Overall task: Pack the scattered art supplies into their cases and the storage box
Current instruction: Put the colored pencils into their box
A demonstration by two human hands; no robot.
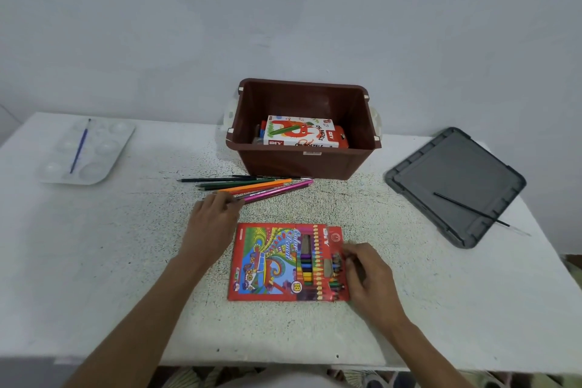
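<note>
At the middle of the worktop (94, 261) the red pencil case (267, 261) lies flat and part-filled. Its open end is under the right hand (365, 274), whose curled fingers seem to pinch the flap. The left hand (212, 217) curls over the near ends of the loose pencils (261, 187), which are fanned just in front of the brown storage box (302, 164) holding an oil pastels box (299, 135). I judge 3 risks. A slack grip could let round pencils roll away. Feeding them in skewed could jam them or tear the flap. The brush (466, 208) on the grey lid (456, 167) and the blue brush (80, 148) on the palette (122, 148) could be overlooked.
</note>
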